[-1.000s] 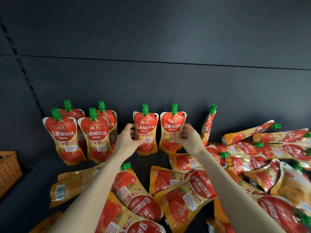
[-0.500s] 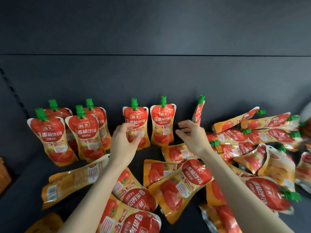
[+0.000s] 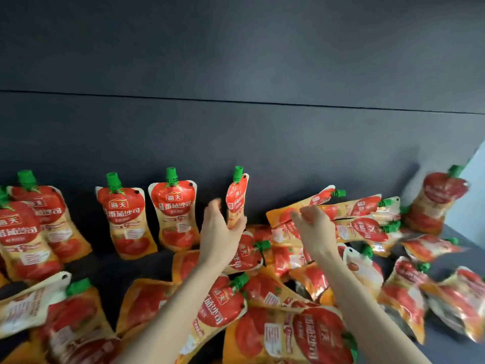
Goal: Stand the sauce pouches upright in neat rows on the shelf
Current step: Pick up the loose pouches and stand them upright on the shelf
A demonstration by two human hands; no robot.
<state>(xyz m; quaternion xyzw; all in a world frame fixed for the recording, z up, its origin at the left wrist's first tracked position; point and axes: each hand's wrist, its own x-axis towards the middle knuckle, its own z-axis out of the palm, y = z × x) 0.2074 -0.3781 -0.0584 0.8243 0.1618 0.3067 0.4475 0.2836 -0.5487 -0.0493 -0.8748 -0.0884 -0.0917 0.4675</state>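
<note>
Red-and-orange sauce pouches with green caps cover the dark shelf (image 3: 105, 269). Two upright pouches (image 3: 123, 219) (image 3: 174, 208) stand side by side against the back panel, with several more upright pouches (image 3: 34, 227) at the far left. My left hand (image 3: 219, 229) grips the lower part of a standing pouch turned edge-on (image 3: 236, 198). My right hand (image 3: 315, 229) hangs with loosely bent fingers over a slanting pouch (image 3: 320, 199) on top of the lying heap (image 3: 364, 227); blur hides any contact. Nothing is held in it.
Lying pouches (image 3: 288, 334) fill the shelf front under both forearms and spread to the right (image 3: 404, 298). One blurred pouch (image 3: 441, 203) leans at the far right beside a pale wall (image 3: 472, 195). The dark back panel (image 3: 236, 140) closes the shelf behind.
Both hands let go of the two middle upright pouches and moved right. My left hand now grips the edge-on pouch; my right hand reached over the heap. The view swung right.
</note>
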